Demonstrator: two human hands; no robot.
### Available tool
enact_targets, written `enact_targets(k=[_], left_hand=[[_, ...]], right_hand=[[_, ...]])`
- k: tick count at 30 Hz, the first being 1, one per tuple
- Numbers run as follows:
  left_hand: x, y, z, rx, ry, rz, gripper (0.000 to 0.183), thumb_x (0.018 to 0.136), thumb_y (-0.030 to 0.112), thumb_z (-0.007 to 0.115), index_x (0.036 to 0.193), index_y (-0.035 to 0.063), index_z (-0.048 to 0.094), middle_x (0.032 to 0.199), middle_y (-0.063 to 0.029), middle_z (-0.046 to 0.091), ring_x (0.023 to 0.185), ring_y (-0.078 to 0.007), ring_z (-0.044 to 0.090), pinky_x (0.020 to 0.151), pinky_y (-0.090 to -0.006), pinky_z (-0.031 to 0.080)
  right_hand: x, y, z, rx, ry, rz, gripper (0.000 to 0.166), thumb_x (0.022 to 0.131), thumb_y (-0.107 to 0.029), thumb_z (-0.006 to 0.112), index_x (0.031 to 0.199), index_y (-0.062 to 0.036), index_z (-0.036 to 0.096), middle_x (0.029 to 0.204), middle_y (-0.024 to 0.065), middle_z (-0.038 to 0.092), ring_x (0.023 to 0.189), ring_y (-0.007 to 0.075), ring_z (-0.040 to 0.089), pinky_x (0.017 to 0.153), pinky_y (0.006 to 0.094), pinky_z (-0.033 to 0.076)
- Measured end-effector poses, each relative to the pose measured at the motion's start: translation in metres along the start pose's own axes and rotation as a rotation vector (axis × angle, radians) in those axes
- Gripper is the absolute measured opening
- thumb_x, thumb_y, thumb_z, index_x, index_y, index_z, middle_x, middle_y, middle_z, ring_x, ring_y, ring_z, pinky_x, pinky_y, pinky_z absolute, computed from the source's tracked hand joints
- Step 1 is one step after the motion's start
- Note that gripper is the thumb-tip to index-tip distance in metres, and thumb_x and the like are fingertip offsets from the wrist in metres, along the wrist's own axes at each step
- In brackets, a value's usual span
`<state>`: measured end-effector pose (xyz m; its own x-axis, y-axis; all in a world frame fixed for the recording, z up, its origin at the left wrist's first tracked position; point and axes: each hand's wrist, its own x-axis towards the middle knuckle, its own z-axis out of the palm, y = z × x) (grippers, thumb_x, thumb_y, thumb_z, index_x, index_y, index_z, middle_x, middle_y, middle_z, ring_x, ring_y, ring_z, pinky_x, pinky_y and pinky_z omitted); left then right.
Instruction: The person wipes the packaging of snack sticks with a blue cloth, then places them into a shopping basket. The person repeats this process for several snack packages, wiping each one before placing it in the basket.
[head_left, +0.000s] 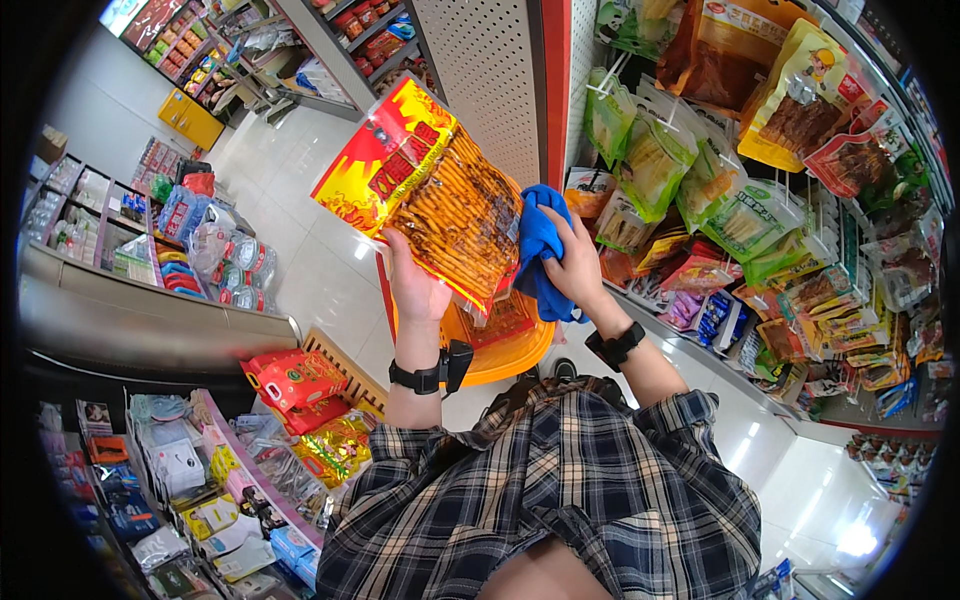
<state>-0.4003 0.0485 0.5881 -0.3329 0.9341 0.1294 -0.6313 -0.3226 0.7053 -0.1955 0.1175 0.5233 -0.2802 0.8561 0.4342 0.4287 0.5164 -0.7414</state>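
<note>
My left hand (417, 283) grips the lower left edge of a clear plastic packet of brown stick-shaped snacks (457, 214), its thumb over the front. The packet has a red and yellow printed header and is held tilted. A crumpled blue cloth (541, 259) is bunched in my right hand (574, 255), against the packet's right edge. Beneath both hands is an orange plastic basket (487, 369), partly covered by the packet. At least one similar packet (499, 324) lies inside it.
To the right, snack pouches (652, 161) hang on hooks above a shelf of small packets (720, 319). A perforated metal shelf end (484, 67) rises ahead. On the left are a metal counter (150, 292), bundled water bottles (247, 259) and red gift bags (300, 382). Pale floor tiles (296, 217) run between.
</note>
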Motion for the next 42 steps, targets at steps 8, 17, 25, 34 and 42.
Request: enact_targets(k=[8,17,25,34,42], left_hand=[[-0.022,-0.037,0.001,0.286,-0.108,0.003,0.062,0.102,0.043,0.04,0.149,0.0084,0.02,0.148,-0.0111,0.035,0.133,-0.0256,0.04,0.11,-0.0419,0.034],[-0.029,-0.05,0.006,0.993,-0.43,0.194,0.073,0.09,0.021,0.06,0.151,0.0065,0.022,0.155,-0.0195,0.02,0.145,-0.0358,0.016,0.116,-0.0462,0.017],[0.001,-0.007,-0.01,1.026,-0.173,0.454,0.075,0.081,0.02,0.074,0.145,0.0053,0.036,0.151,-0.02,0.028,0.141,-0.0392,0.024,0.114,-0.0476,0.023],[0.036,0.048,-0.015,1.643,-0.076,0.828,0.017,0.077,0.012,0.077,0.088,0.0128,0.064,0.106,-0.005,0.064,0.117,-0.0257,0.053,0.112,-0.0499,0.021],[0.054,0.035,-0.027,1.758,-0.167,0.745,0.012,0.08,0.021,0.074,0.079,0.0142,0.064,0.082,0.0034,0.064,0.089,-0.017,0.06,0.109,-0.0502,0.024]], right_hand=[[0.014,-0.045,-0.004,0.312,-0.049,-0.045,0.073,0.077,-0.015,0.067,0.143,-0.0083,0.037,0.124,0.0247,0.046,0.117,0.042,0.049,0.099,0.0435,0.042],[0.027,-0.091,-0.018,0.278,-0.115,-0.043,0.087,0.078,-0.031,0.076,0.147,-0.0063,0.028,0.132,0.0268,0.042,0.12,0.0427,0.051,0.097,0.0442,0.045],[0.043,-0.07,-0.027,0.346,-0.144,-0.249,0.058,0.072,0.007,0.06,0.128,-0.0088,0.054,0.12,0.0189,0.057,0.112,0.0371,0.057,0.095,0.0376,0.045],[0.059,-0.064,-0.019,0.453,-0.273,-0.125,0.055,0.073,-0.008,0.076,0.124,-0.0066,0.056,0.118,0.015,0.059,0.113,0.0311,0.057,0.097,0.0372,0.044],[0.092,-0.041,-0.04,-0.01,-0.037,-0.053,0.094,0.07,-0.036,0.084,0.144,-0.005,0.034,0.128,0.0234,0.052,0.114,0.039,0.057,0.093,0.0429,0.048]])
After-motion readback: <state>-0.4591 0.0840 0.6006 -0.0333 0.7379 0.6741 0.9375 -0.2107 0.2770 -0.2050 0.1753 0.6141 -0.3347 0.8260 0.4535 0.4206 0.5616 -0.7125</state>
